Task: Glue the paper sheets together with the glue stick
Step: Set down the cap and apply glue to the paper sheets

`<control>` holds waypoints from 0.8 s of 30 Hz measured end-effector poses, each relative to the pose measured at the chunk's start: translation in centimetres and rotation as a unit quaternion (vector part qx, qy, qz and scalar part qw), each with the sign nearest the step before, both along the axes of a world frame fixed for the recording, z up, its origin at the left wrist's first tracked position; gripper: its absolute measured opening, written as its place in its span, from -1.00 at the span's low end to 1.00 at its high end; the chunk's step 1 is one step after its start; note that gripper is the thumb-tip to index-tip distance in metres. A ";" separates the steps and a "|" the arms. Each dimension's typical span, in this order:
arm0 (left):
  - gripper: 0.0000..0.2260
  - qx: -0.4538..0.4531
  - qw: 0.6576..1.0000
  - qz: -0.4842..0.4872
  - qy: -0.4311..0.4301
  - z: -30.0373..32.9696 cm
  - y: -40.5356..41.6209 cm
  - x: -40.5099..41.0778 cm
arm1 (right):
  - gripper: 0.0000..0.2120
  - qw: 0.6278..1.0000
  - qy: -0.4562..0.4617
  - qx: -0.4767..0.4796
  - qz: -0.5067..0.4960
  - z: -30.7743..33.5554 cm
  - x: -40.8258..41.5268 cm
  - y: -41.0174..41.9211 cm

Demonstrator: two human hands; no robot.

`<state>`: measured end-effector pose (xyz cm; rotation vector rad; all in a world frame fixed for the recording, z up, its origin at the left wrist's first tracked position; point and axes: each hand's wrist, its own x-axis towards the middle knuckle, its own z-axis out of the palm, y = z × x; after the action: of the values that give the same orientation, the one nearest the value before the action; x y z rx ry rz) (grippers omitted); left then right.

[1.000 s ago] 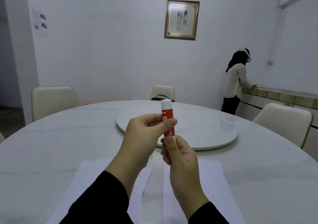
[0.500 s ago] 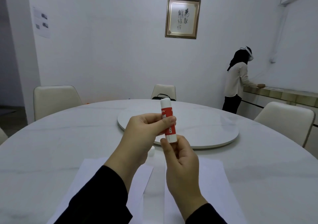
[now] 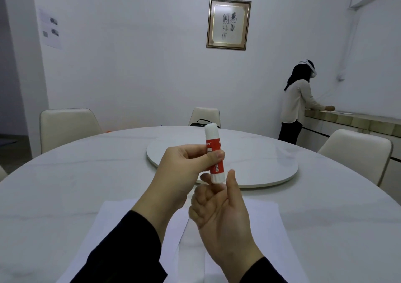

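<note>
I hold a red and white glue stick upright above the table. My left hand grips its red middle between thumb and fingers. Just under it, my right hand has its palm turned toward me, and its thumb and forefinger pinch the stick's white base. Two white paper sheets lie side by side on the table below my arms, the left sheet and the right sheet, both partly hidden by my sleeves.
The round white table carries a white turntable at its centre. Cream chairs stand around it, at the left, far side and right. A person stands at a counter at the back right.
My right hand has rolled at the stick's base, so its palm now faces me. The glue stick stays upright in my left hand.
</note>
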<state>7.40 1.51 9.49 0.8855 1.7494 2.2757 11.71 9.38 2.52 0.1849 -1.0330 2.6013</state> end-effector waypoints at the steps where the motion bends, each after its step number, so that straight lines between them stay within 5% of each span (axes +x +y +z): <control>1: -0.71 -0.005 1.000 0.008 0.007 0.1 0.0 -0.1 | -0.60 0.999 -0.007 0.026 -0.043 0.0 -0.1 0.1; 5: -0.80 -0.020 0.999 0.022 0.026 0.0 -0.3 -0.3 | -0.66 0.984 -0.013 0.123 -0.127 0.1 0.0 0.3; 13: -0.73 -0.040 0.999 -0.005 -0.004 -1.0 -1.2 -0.7 | -0.58 0.998 -0.038 0.014 0.051 0.0 0.0 0.3; 18: -0.90 -0.083 0.995 0.048 0.026 -2.1 -0.9 -0.7 | -0.62 0.993 -0.046 0.110 -0.013 -0.5 -0.5 0.6; 22: -0.82 -0.116 0.991 0.052 0.031 -2.7 -1.2 -1.6 | -0.65 0.997 -0.047 0.058 -0.023 -0.8 -0.9 1.3; 24: -0.73 -0.179 0.973 0.138 0.053 -3.5 -2.5 -2.8 | -0.62 0.997 -0.060 0.014 -0.050 -0.8 -0.9 2.2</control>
<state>4.55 -1.03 5.97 0.7402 2.3621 1.9841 10.85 11.54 1.71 -0.0158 -1.0916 2.5346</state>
